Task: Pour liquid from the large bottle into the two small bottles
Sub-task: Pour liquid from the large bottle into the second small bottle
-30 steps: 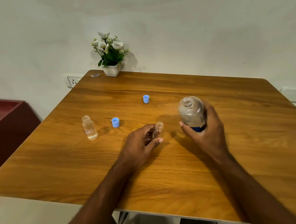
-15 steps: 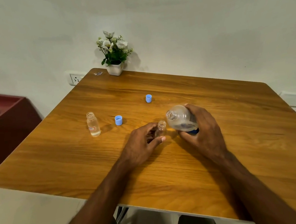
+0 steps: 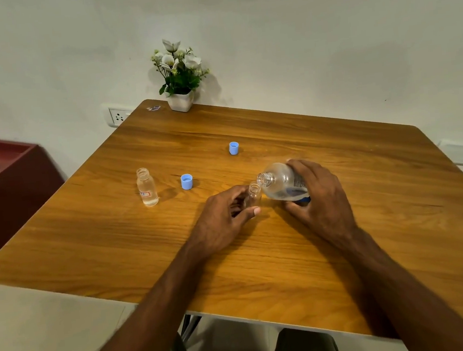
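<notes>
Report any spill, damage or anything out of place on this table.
Nothing stands out. No puddle shows on the wooden table. The large bottle is tilted on purpose over the small bottle; two blue caps lie off their bottles.

Glossy wood-grain table (image 3: 289, 254), clear plastic large bottle (image 3: 280, 183), matt blue plastic caps (image 3: 187, 182)

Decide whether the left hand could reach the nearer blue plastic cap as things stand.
Probably yes, but not freely: the left hand holds the small clear glass bottle under the large clear plastic bottle. Bare wooden table lies between it and the nearer blue plastic cap.
</notes>
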